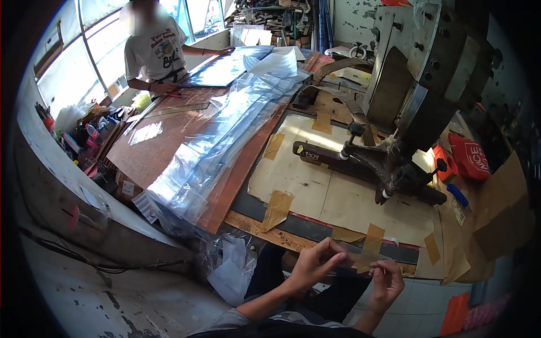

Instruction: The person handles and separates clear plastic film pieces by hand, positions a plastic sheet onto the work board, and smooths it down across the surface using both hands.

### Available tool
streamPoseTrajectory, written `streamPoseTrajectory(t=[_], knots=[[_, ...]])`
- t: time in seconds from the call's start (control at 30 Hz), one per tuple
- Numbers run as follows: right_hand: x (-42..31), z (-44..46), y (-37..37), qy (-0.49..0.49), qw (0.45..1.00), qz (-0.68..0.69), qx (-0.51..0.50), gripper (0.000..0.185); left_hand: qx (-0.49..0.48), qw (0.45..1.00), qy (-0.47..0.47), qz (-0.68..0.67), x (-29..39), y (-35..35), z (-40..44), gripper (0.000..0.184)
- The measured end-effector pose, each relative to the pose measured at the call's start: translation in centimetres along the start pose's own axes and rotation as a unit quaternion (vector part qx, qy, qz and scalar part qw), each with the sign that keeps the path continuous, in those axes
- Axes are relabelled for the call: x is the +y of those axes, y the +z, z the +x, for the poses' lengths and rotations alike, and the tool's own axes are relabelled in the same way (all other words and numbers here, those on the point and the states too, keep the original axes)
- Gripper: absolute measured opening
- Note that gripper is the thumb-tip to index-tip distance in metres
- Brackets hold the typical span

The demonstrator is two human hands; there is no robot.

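Observation:
My left hand (318, 262) is closed, thumb and fingers pinched on one end of a thin clear plastic piece (360, 260). The fingers of my right hand (386, 284) pinch the other end of it. Both hands are above my lap at the near edge of the machine's work board (310, 197), which is covered with pale card and brown tape. A dark metal bar (360, 172) lies across the board under the machine head (406, 79).
Clear plastic sheets (197, 163) lie along the reddish-brown table (141, 158) at left. Another person (155, 50) stands behind it, hands on a blue sheet (225, 66). A red bag (469, 158) and a blue-handled tool (457, 195) are at right.

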State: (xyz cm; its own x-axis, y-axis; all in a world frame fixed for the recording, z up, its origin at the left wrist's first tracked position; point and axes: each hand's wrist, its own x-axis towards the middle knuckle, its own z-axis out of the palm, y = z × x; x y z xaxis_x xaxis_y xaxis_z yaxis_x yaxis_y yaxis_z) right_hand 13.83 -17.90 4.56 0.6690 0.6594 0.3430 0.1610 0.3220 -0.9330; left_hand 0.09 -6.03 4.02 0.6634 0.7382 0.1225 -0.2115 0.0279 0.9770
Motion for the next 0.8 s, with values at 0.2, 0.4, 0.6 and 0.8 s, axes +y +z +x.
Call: streamPoseTrajectory(t=[0.2,0.4,0.6,0.8], knots=[[0.4,0.2,0.4,0.016,1.000,0.013,-0.003,0.013,0.029,0.999,-0.011,-0.019,-0.2,-0.6,-0.6,0.014],[1.1,0.3,0.1,0.018,1.000,0.014,0.017,0.016,0.041,0.997,-0.013,-0.057,-0.7,-0.5,-0.4,0.013],[1.7,0.1,-0.8,0.013,1.000,0.014,0.006,0.022,0.040,0.996,0.007,-0.076,-0.8,0.1,0.0,0.014],[1.0,0.6,0.2,-0.023,0.994,-0.028,0.106,0.032,0.062,0.996,0.009,-0.058,-1.2,0.1,-0.2,0.018]])
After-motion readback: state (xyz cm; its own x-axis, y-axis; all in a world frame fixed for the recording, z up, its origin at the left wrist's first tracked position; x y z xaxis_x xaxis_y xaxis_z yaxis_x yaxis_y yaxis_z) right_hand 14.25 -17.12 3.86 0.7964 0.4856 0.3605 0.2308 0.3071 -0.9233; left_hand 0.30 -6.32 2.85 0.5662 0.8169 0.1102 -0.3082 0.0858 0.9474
